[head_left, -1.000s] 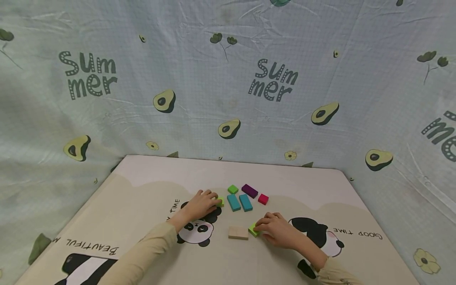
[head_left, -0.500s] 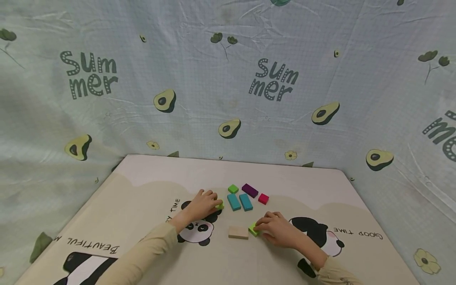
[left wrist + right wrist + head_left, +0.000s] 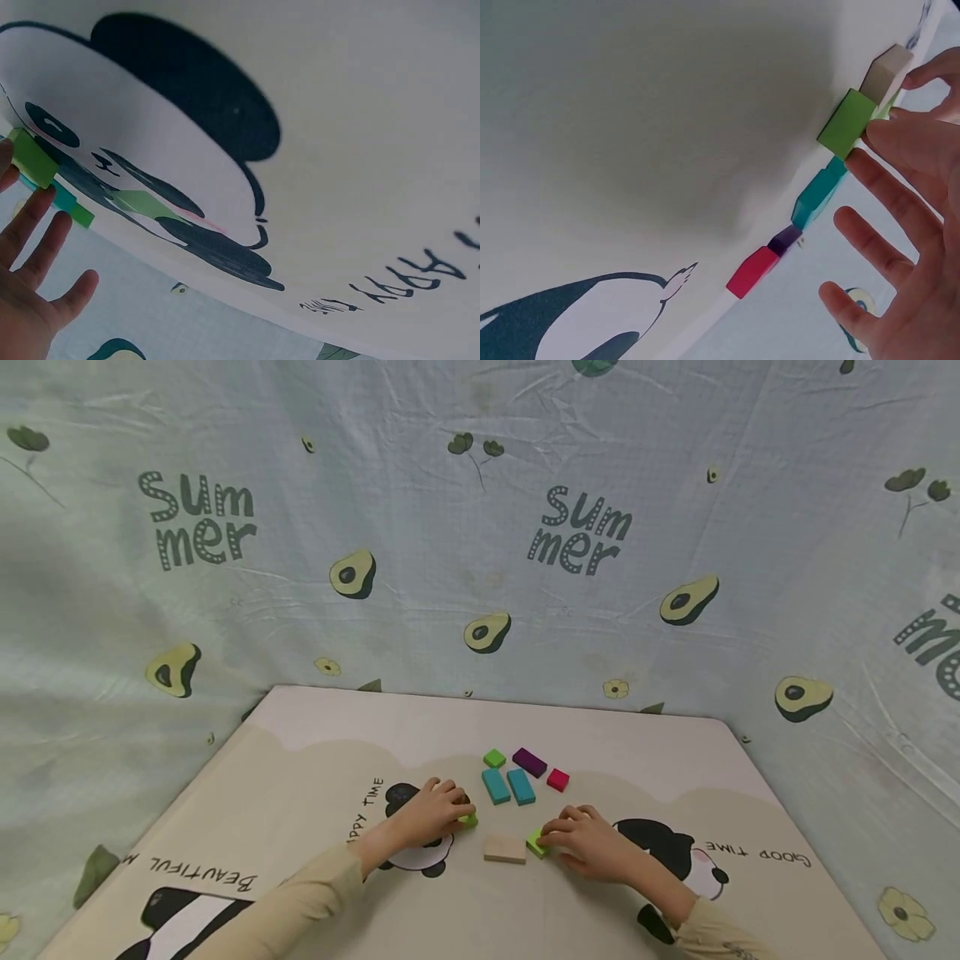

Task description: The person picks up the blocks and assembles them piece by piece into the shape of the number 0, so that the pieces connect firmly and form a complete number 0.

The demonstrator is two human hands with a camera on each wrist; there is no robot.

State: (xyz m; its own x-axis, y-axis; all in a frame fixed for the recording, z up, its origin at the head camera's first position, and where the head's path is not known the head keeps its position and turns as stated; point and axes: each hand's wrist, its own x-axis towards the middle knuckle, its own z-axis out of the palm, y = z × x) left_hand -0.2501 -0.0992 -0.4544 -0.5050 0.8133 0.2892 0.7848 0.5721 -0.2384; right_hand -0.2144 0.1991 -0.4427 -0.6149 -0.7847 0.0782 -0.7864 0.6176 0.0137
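My left hand [image 3: 429,814] pinches a light green block [image 3: 34,159] over the panda print, left of a plain wooden block [image 3: 505,849]. On the other side of that wooden block, my right hand [image 3: 588,845] holds a second green block [image 3: 847,124] between thumb and fingertips, right up against the wooden block's end or very near it. In the right wrist view the remaining fingers are spread away from the block. Fingers partly hide both green blocks in the head view.
Beyond the hands lie two teal blocks [image 3: 496,786], a small green block [image 3: 494,758], a purple block [image 3: 530,762] and a red block [image 3: 558,780]. The table [image 3: 630,927] carries panda prints and lettering. A patterned curtain [image 3: 420,543] hangs behind it.
My left hand has drawn the green block nearer to me, away from the teal blocks and closer to the wooden block. My right hand keeps its place.
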